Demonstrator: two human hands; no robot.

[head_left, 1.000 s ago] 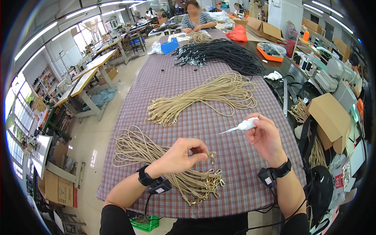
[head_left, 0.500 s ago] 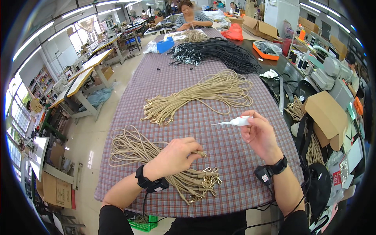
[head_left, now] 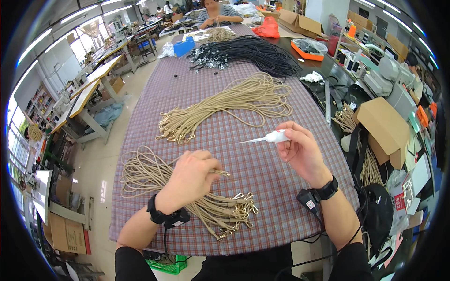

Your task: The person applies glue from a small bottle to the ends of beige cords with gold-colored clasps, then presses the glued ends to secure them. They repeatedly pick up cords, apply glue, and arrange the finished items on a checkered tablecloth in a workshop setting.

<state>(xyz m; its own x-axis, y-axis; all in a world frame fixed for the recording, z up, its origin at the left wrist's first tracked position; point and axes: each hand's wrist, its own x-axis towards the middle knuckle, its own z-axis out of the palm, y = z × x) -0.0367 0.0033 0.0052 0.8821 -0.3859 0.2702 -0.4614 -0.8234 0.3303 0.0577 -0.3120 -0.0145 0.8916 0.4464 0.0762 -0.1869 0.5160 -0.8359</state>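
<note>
My left hand [head_left: 193, 173] is closed on the end of a tan cord [head_left: 224, 173], pinched between thumb and fingers. That hand is above a bundle of tan cords [head_left: 145, 175] lying at the near left, whose gold-coloured metal clips [head_left: 243, 206] fan out to the right. My right hand [head_left: 300, 147] grips a small white bottle [head_left: 277, 136] with a long thin nozzle [head_left: 253, 140]. The bottle is held nearly level, its nozzle toward the left and apart from the cord end. Beyond both hands lies another tan cord bundle [head_left: 225, 105] with gold clips.
The table has a checked cloth [head_left: 281, 225]. Farther back lie black cords [head_left: 248, 51], a blue box [head_left: 183, 47] and a red bag [head_left: 267, 28], with a person [head_left: 218, 16] seated at the far end. An open cardboard box [head_left: 382, 124] and an orange-rimmed tray [head_left: 307, 50] stand at the right.
The whole view has shifted slightly, so everything appears a little farther left and up. Both hands keep their holds on the cord end and the white bottle.
</note>
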